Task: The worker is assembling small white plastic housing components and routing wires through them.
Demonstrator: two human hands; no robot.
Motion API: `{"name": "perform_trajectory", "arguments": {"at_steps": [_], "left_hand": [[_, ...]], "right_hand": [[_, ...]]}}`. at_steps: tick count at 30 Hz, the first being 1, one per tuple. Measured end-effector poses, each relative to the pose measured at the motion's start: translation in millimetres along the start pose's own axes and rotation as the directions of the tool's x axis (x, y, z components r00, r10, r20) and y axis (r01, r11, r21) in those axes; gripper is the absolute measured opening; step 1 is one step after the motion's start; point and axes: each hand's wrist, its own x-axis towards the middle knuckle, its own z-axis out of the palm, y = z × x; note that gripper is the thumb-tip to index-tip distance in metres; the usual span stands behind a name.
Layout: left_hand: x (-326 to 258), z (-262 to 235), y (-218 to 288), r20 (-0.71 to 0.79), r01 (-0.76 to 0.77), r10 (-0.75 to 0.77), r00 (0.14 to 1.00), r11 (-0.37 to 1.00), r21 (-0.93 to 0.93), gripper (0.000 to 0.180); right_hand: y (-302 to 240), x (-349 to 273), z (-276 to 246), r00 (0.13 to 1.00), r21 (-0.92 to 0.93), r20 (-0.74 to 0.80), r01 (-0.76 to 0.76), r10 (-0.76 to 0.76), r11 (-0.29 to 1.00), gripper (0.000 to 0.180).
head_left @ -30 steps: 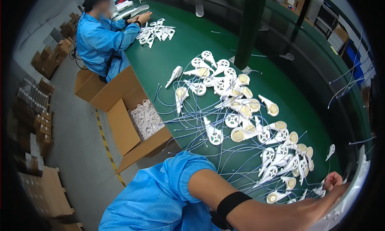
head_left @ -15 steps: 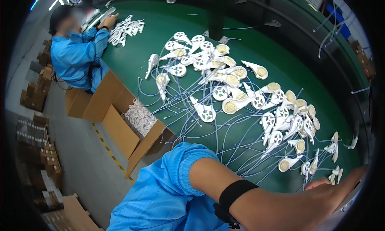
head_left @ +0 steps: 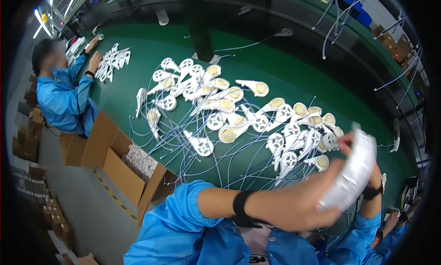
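Note:
My left hand (head_left: 305, 203) grips a long curved white plastic shell (head_left: 353, 166), blurred by motion and tilted upward. My right hand (head_left: 374, 175) is mostly hidden behind that shell. Beyond the shell, its bent fingers show against a white spoked wheel part (head_left: 330, 141) at the right end of the pile, and they seem to pinch it. Several like parts, with pointed arms and cream discs, lie just left of my hands, among them a single part (head_left: 323, 162) close to my left hand. Thin blue-grey cords (head_left: 248, 148) trail from the pile toward me.
The green tabletop (head_left: 151, 42) carries the pile. At its left edge stands an open cardboard box (head_left: 121, 173) holding white pieces. A co-worker in blue (head_left: 62, 97) handles white parts (head_left: 115, 60) at far left. Cords (head_left: 340, 17) hang at upper right; another person's hand (head_left: 390, 222) shows at lower right.
My left hand has come from the far right edge toward the middle, bringing the white shell into view. My right arm now shows. The whole view has shifted.

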Motion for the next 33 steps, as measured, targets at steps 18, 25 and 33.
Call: {"name": "perform_trajectory", "arguments": {"at_steps": [18, 25, 33], "left_hand": [[7, -102, -38, -0.488, -0.218, -0.069, 0.870, 0.834, -0.507, 0.034], [6, -104, -31, -0.579, -0.411, 0.082, 0.811, 0.785, -0.464, 0.038], [0, -121, -16, -0.820, -0.612, 0.152, 0.552, 0.742, -0.275, 0.041]], "right_hand": [[-13, 100, 37, 0.952, -0.017, 0.293, 0.096, -0.086, 0.995, 0.030], [16, 86, 34, 0.989, -0.027, 0.135, 0.055, -0.051, 0.998, 0.013], [34, 52, 7, 0.996, 0.581, -0.059, -0.016, 0.062, 0.814, 0.033]]}}
